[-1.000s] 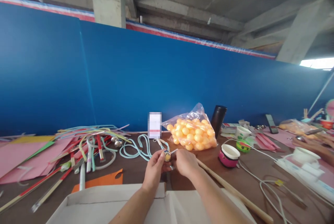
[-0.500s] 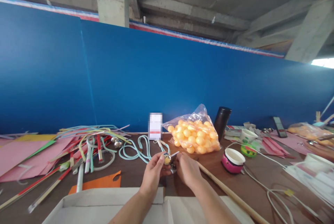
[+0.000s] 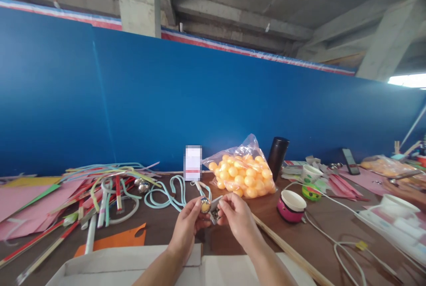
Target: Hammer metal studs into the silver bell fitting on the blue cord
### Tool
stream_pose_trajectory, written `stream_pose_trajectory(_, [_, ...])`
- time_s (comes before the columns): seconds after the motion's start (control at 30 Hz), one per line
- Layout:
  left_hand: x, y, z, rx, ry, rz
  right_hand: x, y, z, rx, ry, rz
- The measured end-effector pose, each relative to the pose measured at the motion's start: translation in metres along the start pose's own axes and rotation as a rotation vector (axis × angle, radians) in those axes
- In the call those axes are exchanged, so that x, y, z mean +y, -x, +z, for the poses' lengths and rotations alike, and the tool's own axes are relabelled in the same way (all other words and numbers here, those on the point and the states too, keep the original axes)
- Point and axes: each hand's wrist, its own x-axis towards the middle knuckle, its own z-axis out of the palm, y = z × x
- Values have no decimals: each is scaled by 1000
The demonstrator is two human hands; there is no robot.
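Note:
My left hand [image 3: 186,228] pinches a small round silver bell [image 3: 205,205] between thumb and fingers, above the brown table. My right hand [image 3: 237,218] is closed too, pinching a thin pale strip [image 3: 218,199] that runs to the bell. A small dark piece hangs between both hands; I cannot make it out. The hands almost touch. Just beyond them lies a light blue cord [image 3: 166,190] in loops.
A clear bag of orange balls [image 3: 242,175] and a black cylinder [image 3: 278,156] stand behind the hands. Coloured strips and sticks [image 3: 106,188] lie left, a pink-sided cup [image 3: 292,205] and white cables right. An open cardboard box [image 3: 133,264] sits near me. Another person's hand [image 3: 404,190] rests far right.
Both hands have lifted slightly and shifted left with the bell. The view has swung a little, so the table things sit further left.

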Motion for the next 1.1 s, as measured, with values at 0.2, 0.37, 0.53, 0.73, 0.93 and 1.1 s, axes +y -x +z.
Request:
stream_pose_trajectory(0.2, [1,2,0,-44,10,10,-5,8,2,-47,-283,156])
stream_pose_trajectory(0.37, [4,5,1,-76,16,1,-9,12,1,-152,-478,227])
stream_pose_trajectory(0.53, [4,6,1,-82,7,-17,-10,14,2,-212,-604,298])
stream_pose_trajectory(0.73, [5,7,2,-85,12,-16,-9,14,3,-236,-655,368])
stream_pose_trajectory(0.93, [5,6,2,-100,4,-10,-6,14,5,-225,-630,371])
stream_pose_trajectory(1.1, [3,6,2,-99,23,-5,-4,13,5,-216,-610,352])
